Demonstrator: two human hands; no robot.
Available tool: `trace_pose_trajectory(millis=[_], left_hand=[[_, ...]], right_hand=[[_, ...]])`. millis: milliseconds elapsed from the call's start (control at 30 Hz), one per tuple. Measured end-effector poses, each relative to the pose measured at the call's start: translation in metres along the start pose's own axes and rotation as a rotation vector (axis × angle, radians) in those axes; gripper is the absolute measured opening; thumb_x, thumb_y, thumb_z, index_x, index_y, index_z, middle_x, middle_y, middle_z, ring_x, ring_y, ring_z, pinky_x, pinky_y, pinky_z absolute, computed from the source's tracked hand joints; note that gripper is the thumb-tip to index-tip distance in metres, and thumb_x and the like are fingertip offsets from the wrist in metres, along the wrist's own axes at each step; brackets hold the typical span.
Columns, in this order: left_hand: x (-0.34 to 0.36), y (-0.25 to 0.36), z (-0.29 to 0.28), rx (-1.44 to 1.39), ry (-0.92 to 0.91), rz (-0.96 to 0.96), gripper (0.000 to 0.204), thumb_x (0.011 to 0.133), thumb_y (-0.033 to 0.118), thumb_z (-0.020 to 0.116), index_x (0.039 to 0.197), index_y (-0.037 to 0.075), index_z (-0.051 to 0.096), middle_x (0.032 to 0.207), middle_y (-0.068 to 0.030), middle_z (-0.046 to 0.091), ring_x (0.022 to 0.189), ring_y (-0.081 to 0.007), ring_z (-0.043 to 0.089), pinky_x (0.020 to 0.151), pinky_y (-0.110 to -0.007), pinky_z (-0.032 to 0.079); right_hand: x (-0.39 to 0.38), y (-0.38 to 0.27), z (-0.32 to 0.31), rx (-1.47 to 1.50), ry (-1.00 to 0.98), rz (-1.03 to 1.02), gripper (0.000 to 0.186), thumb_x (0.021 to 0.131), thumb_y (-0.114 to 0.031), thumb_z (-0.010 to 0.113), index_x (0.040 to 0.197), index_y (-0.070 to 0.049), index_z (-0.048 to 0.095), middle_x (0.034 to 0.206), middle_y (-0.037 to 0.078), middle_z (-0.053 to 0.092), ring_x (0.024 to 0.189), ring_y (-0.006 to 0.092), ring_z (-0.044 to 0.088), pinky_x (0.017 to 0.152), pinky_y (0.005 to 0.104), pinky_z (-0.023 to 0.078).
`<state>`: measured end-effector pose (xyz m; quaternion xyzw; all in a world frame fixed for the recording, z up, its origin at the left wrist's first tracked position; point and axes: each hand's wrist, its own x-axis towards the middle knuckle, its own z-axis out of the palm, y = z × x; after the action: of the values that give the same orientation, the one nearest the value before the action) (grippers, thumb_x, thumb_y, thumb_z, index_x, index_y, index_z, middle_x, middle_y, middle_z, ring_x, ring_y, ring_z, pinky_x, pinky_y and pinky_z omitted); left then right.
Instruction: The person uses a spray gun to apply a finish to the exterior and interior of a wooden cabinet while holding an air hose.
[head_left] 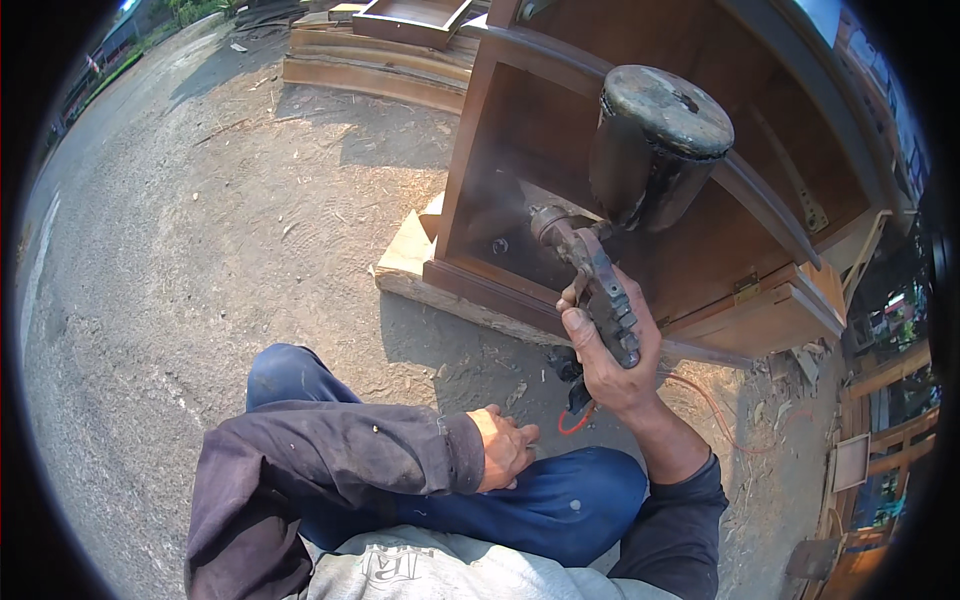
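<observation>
My right hand [620, 350] is wrapped round the grip of a worn metal spray gun [590, 262]. A dark cup with a stained, domed lid [668, 110] sits on top of the gun. The nozzle points left into the lower opening of a brown wooden cabinet [480, 150], and a pale mist hangs in front of it. My left hand [508, 448] rests on my bent leg, its fingers loosely curled with nothing seen in them.
The cabinet stands on a pale wooden block [405, 262]. An orange hose [715, 400] trails over the dusty ground beneath my right arm. Behind, a wooden drawer [412, 18] lies on stacked boards [375, 70]. Wooden frames [880, 455] stand at the right.
</observation>
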<state>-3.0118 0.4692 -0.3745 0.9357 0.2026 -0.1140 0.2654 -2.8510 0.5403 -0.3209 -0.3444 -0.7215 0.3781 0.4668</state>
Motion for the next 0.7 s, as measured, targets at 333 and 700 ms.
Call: trace_pose_trajectory(millis=[333,700], left_hand=[[-0.025,-0.004,0.006,0.067,0.197,0.026,0.03,0.09,0.034,0.065,0.102,0.006,0.064,0.095,-0.0085,0.055,0.08,-0.0248,0.066,0.078,-0.04,0.05],[-0.045,-0.019,-0.032,0.073,0.297,0.055,0.04,0.085,0.033,0.074,0.111,0.003,0.067,0.09,-0.0118,0.06,0.076,-0.0284,0.068,0.077,-0.042,0.053]], right_hand=[[0.019,-0.028,0.004,0.124,0.236,-0.188,0.044,0.093,0.0,0.065,0.134,0.003,0.048,0.105,0.01,0.064,0.094,0.0141,0.064,0.086,0.0296,0.053],[-0.045,-0.014,-0.043,0.005,0.66,-0.173,0.028,0.093,-0.005,0.064,0.118,0.003,0.053,0.099,0.013,0.066,0.064,0.0076,0.055,0.051,0.0218,0.044]])
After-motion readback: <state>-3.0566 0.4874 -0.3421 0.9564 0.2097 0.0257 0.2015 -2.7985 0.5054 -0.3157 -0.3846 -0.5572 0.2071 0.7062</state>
